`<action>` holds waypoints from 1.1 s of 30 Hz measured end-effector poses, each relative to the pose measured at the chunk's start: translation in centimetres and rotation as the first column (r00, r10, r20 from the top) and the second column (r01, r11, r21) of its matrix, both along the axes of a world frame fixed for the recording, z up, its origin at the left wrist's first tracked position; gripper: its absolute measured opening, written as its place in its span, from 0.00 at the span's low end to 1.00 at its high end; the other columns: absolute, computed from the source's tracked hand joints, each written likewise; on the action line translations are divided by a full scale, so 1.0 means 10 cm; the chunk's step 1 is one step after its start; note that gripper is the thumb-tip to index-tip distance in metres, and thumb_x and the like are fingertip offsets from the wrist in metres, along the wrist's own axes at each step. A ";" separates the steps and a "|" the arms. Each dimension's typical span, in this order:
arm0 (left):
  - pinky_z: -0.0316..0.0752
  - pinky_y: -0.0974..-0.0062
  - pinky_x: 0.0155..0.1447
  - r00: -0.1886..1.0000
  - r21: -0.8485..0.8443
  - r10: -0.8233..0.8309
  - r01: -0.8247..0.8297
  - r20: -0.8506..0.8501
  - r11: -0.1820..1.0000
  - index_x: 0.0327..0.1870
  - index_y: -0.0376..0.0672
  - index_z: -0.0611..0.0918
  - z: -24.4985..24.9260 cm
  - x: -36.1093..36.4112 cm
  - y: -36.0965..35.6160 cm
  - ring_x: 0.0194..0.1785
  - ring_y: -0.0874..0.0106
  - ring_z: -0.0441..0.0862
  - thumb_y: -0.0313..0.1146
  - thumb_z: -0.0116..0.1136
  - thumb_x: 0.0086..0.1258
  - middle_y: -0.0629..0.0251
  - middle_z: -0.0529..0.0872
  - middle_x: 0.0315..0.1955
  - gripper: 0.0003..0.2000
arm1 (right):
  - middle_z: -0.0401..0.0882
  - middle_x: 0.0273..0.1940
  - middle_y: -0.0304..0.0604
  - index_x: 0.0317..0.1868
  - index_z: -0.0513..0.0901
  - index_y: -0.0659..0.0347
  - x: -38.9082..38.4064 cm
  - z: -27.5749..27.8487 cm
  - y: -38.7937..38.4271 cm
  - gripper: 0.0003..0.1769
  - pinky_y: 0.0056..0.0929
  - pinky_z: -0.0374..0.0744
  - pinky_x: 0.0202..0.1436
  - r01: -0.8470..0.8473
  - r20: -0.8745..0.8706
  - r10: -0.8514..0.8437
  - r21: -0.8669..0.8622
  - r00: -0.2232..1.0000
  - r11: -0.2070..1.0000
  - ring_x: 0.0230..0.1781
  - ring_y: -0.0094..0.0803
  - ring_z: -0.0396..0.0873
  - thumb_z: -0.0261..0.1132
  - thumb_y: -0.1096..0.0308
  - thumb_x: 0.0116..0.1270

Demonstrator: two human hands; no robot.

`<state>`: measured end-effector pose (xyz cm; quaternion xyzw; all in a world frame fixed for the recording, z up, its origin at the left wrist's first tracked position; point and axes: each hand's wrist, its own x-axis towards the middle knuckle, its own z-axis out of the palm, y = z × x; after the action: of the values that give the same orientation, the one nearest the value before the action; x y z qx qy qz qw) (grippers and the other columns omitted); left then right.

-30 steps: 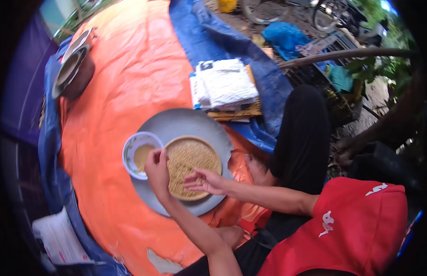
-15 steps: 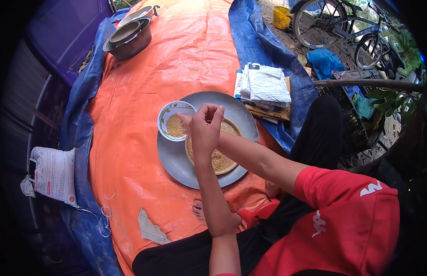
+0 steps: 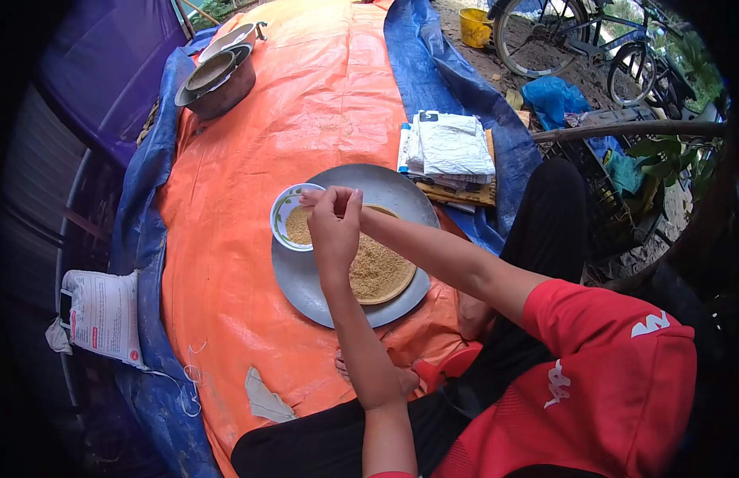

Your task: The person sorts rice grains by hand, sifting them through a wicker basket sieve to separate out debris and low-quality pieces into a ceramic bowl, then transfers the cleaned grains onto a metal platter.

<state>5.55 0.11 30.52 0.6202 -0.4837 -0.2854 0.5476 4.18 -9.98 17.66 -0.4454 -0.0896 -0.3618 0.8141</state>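
Grip: left hand [image 3: 334, 231] curled, fingers bent toward thumb; can't tell if anything is pinched. Right hand [image 3: 310, 198] mostly hidden behind left; grasp can't be told.
Hand position: left in front of right wrist, between bowl and basket in view; right fingertips at bowl's upper right rim, contact unclear.
Bowl: round white bowl with green leaf pattern [image 3: 280, 217], tan grain [image 3: 297, 227] inside, at tray's upper left edge.
Basket: round shallow tan basket [image 3: 379, 301], more tan grain [image 3: 379, 267] inside, on tray, partly covered by hand and forearm.
Tray: round flat grey tray [image 3: 296, 283], on crinkled orange plastic tarp [image 3: 218, 247].
Stack: white and yellow flat plastic packages [image 3: 450, 145], just beyond tray, to the right.
Edges: blue tarp [image 3: 137, 203] along left; printed white sack [image 3: 105, 323] lower left.
Far left: brown basin [image 3: 227, 94] on orange tarp.
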 end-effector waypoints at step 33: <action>0.77 0.59 0.42 0.581 0.436 -0.429 0.137 0.692 0.889 0.29 0.38 0.84 -2.13 0.22 0.00 0.37 0.52 0.83 0.26 0.53 0.61 0.50 0.82 0.32 0.06 | 0.83 0.36 0.42 0.44 0.79 0.64 -1.22 -0.49 1.18 0.12 0.20 0.77 0.36 0.653 -0.816 -0.223 0.230 0.534 0.721 0.34 0.25 0.81 0.52 0.66 0.73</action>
<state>7.75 0.09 9.17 0.6781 -0.7086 -0.1546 0.1188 -8.01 1.79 12.74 -0.3258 0.4680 -0.3590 0.7389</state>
